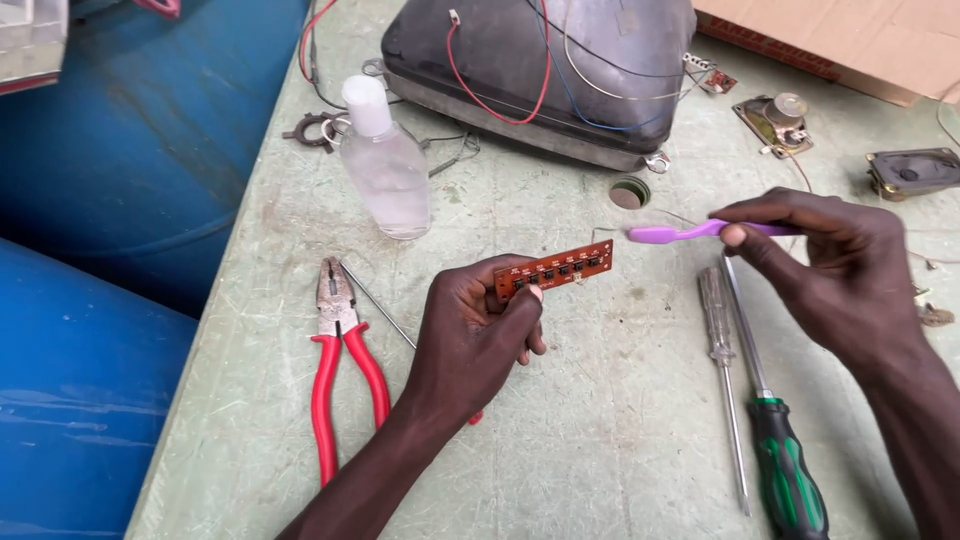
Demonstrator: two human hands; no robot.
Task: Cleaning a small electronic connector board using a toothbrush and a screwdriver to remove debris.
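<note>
Left hand (475, 335), fingers curled closed, pinches one end of a narrow orange circuit board (555, 269) bearing a row of dark buttons, held above the green table (600, 420). Right hand (830, 270), fingers closed, grips a purple toothbrush (680, 233) whose head lies just beside the board's far end.

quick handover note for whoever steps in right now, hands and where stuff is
Left hand: holds the small orange circuit board above the table.
Right hand: holds a purple toothbrush, its head just beside the board's right end, apparently not touching.
Nearby: clear liquid bottle, red-handled pliers, two screwdrivers.
Done: board and brush in hand.
Left: brushing looks not yet begun.
</note>
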